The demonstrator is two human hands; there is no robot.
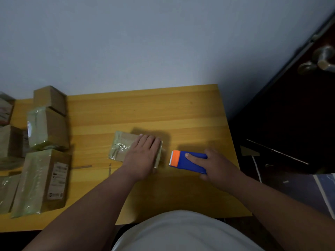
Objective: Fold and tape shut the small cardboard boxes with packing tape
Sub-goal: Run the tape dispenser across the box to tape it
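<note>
A person stood over a yellow wooden table (pixel 181 113) set against a plain grey wall, seen from a camera on their head. Near the table's middle lay one small cardboard box (pixel 123 147), flat and already wrapped across its top and ends in shiny clear packing tape. The left hand (pixel 143 156) lay flat on it with straight fingers, pressing the tape down. Just to the right of the box, apart from it, the right hand (pixel 217 165) gripped a blue tape dispenser (pixel 188 161) with an orange cutter end pointing toward the box; the thumb lay along the dispenser's top and the fingers curled under its body. No strip of tape could be seen joining dispenser and box, so the cut seemed made.

This box looked nearly finished, with only smoothing left, though its underside was hidden. At the table's left edge stood a cluster of taped boxes (pixel 47 127), several glossy with tape, one bearing a printed label (pixel 58 180), suggesting much of the work was done. No unfolded boxes were in view, so how many remained could not be told.
</note>
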